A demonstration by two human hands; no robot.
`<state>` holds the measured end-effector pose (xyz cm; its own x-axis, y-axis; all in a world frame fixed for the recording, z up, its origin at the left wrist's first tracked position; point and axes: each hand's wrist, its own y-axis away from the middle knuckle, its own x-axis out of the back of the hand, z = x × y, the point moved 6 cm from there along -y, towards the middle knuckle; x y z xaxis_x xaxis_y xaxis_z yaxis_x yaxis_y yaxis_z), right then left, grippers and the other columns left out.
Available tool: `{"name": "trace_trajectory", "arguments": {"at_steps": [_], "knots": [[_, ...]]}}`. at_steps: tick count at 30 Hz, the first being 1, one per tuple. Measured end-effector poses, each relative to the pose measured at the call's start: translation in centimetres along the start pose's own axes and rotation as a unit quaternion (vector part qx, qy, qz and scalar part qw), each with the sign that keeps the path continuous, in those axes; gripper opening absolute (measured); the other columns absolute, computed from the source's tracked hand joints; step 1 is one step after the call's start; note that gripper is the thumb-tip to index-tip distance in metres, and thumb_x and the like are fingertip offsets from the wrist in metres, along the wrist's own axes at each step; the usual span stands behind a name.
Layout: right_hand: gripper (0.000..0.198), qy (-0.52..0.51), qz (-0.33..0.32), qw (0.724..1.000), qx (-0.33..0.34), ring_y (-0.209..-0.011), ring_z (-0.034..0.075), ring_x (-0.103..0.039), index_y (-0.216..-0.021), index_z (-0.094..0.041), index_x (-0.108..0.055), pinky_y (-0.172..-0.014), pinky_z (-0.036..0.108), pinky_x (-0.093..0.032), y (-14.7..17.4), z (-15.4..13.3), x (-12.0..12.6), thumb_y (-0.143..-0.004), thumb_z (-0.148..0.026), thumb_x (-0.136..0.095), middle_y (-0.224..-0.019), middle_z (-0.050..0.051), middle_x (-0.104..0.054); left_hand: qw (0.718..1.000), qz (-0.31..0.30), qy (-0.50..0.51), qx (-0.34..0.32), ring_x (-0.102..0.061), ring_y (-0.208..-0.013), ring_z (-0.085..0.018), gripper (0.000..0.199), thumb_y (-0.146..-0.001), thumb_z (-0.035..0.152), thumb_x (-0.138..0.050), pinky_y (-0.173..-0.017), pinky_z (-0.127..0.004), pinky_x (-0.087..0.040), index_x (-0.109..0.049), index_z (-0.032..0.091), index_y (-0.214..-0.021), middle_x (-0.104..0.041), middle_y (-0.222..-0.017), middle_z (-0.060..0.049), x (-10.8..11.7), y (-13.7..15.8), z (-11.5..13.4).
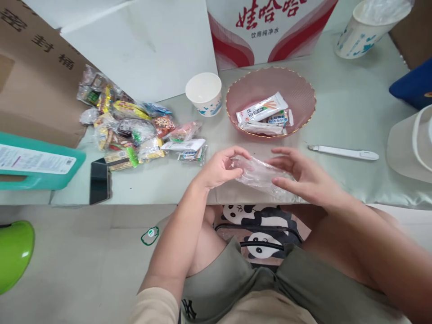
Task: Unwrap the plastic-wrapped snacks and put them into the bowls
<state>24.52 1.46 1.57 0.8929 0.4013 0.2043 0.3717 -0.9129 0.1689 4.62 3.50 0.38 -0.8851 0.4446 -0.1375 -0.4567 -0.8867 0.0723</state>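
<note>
A clear plastic bag (258,174), thin and crumpled, stretches between my hands near the table's front edge. The left end of it is pinched between the thumb and fingers of my left hand (222,167). Over the other end my right hand (300,173) is spread, thumb and fingers apart, close to or touching the plastic. Just beyond them stands a pink ribbed bowl (299,96) with a gold rim, holding a few wrapped snacks (263,109). To the left of my hands lies a heap of small packaged snacks (135,126).
A paper cup (204,94) stands left of the bowl, a white utility knife (344,152) lies to its right. Farther out are a phone (100,181), a teal jug (43,164), a white container (410,144), another cup (357,36) and boxes (266,33) at the back.
</note>
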Motion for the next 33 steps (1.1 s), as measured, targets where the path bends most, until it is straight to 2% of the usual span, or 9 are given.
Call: {"name": "trace_trajectory", "arguments": {"at_steps": [5, 7, 11, 14, 16, 19, 23, 29, 33], "knots": [[0.037, 0.123, -0.106, 0.983, -0.083, -0.067, 0.019, -0.06, -0.083, -0.02, -0.07, -0.062, 0.032, -0.046, -0.9, -2.7, -1.6, -0.081, -0.058, -0.07, -0.075, 0.003, -0.067, 0.979, 0.094, -0.084, -0.16, -0.073, -0.093, -0.014, 0.033, -0.079, 0.016, -0.067, -0.072, -0.025, -0.058, -0.064, 0.025, -0.111, -0.065, -0.12, -0.005, 2.3, 0.6, 1.8], [0.035, 0.111, -0.086, 0.988, -0.069, -0.069, 0.018, -0.059, -0.082, -0.021, -0.071, -0.062, 0.031, -0.046, -1.7, -4.1, -1.8, -0.08, -0.055, -0.069, -0.077, 0.003, -0.068, 0.911, 0.227, -0.19, -0.288, -0.07, -0.108, -0.018, 0.024, -0.083, 0.016, -0.062, -0.086, -0.033, -0.06, -0.066, 0.025, -0.105, -0.064, -0.121, -0.005, 3.6, 1.8, 3.5], [0.022, 0.103, -0.061, 0.993, -0.016, -0.079, 0.022, -0.061, -0.075, -0.023, -0.068, -0.068, 0.033, -0.048, -3.8, -6.3, -3.3, -0.08, -0.044, -0.069, -0.078, 0.003, -0.066, 0.707, 0.391, -0.378, -0.453, -0.063, -0.116, -0.024, 0.018, -0.087, 0.015, -0.058, -0.11, -0.05, -0.049, -0.07, 0.026, -0.094, -0.066, -0.106, -0.004, 3.1, 5.2, 5.8], [0.015, 0.108, -0.039, 0.993, 0.0, -0.08, 0.021, -0.06, -0.075, -0.023, -0.069, -0.069, 0.034, -0.049, -5.2, -6.9, -4.8, -0.08, -0.038, -0.067, -0.079, 0.003, -0.067, 0.67, 0.404, -0.451, -0.43, -0.063, -0.114, -0.026, 0.019, -0.088, 0.021, -0.06, -0.112, -0.052, -0.044, -0.073, 0.028, -0.099, -0.069, -0.108, -0.005, 2.5, 5.7, 6.0], [0.013, 0.102, -0.035, 0.994, 0.01, -0.078, 0.021, -0.061, -0.078, -0.024, -0.071, -0.071, 0.035, -0.05, -5.8, -7.2, -5.7, -0.082, -0.036, -0.066, -0.079, 0.003, -0.067, 0.696, 0.398, -0.463, -0.377, -0.063, -0.12, -0.028, 0.02, -0.09, 0.029, -0.062, -0.115, -0.052, -0.042, -0.073, 0.026, -0.106, -0.071, -0.117, -0.007, 2.9, 5.3, 5.9], [0.015, 0.079, -0.053, 0.994, 0.053, -0.082, 0.021, -0.064, -0.087, -0.026, -0.075, -0.075, 0.037, -0.054, -6.3, -7.9, -7.0, -0.084, -0.038, -0.066, -0.084, 0.003, -0.07, 0.804, 0.33, -0.384, -0.311, -0.059, -0.134, -0.031, 0.037, -0.09, 0.042, -0.066, -0.12, -0.051, -0.04, -0.068, 0.023, -0.122, -0.069, -0.134, -0.011, 3.8, 4.3, 5.6], [0.015, 0.092, -0.089, 0.987, 0.101, -0.087, 0.023, -0.065, -0.088, -0.026, -0.074, -0.082, 0.04, -0.055, -6.9, -9.0, -7.7, -0.087, -0.039, -0.067, -0.088, 0.003, -0.07, 0.935, 0.202, -0.195, -0.217, -0.068, -0.116, -0.027, 0.045, -0.086, 0.043, -0.072, -0.102, -0.041, -0.054, -0.064, 0.022, -0.125, -0.073, -0.126, -0.01, 4.3, 2.9, 4.7], [0.04, 0.156, 0.041, 0.976, 0.145, -0.103, 0.026, -0.066, -0.112, -0.025, -0.066, -0.085, 0.041, -0.058, -9.2, -9.9, -6.1, -0.077, -0.038, -0.081, -0.117, 0.009, -0.069, 0.954, 0.252, -0.04, -0.156, -0.069, -0.094, -0.02, 0.042, -0.08, 0.036, -0.077, -0.079, -0.032, -0.056, -0.062, 0.022, -0.117, -0.073, -0.111, -0.006, 6.4, 2.0, 3.8], [0.032, 0.163, -0.039, 0.978, 0.124, -0.088, 0.023, -0.069, -0.11, -0.024, -0.067, -0.078, 0.039, -0.058, -11.9, -10.6, -6.4, -0.081, -0.031, -0.076, -0.1, 0.006, -0.072, 0.947, 0.278, 0.023, -0.162, -0.068, -0.092, -0.018, 0.055, -0.076, 0.044, -0.081, -0.078, -0.031, -0.055, -0.055, 0.026, -0.121, -0.069, -0.113, -0.006, 7.5, 1.6, 3.5]]}}
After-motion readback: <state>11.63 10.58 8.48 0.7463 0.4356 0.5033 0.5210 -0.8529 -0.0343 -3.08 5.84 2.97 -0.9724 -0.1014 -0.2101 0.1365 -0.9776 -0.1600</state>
